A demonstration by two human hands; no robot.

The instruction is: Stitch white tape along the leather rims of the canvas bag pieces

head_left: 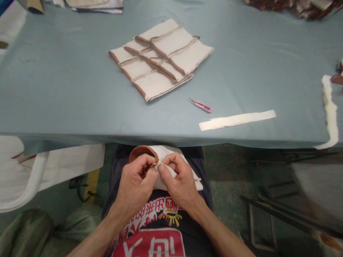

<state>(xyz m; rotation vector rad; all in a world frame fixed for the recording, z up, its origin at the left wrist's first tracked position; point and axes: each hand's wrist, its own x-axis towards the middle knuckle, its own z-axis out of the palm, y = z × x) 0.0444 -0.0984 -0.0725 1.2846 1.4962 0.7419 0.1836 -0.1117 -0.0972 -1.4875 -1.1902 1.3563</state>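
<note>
A white fabric piece with a brown inner side [171,151] lies across my lap, its left end curled open. Both hands pinch it at one edge, fingertips almost meeting. My left hand [138,178] is closed on the seam edge beside the brown opening. Just to the right, my right hand [180,180] grips the same edge between thumb and bent forefinger. What lies under the fingertips is hidden. On the table ahead, pink-handled thread snips [200,105] lie near a pale fabric strip [237,120].
Several similar white pieces with brown edges [158,59] overlap in a stack on the blue-green table [66,89]. A fluffy cream strip [330,110] hangs at the right edge. Brown material [297,7] sits at the back right. A white chair frame [32,185] stands on the left.
</note>
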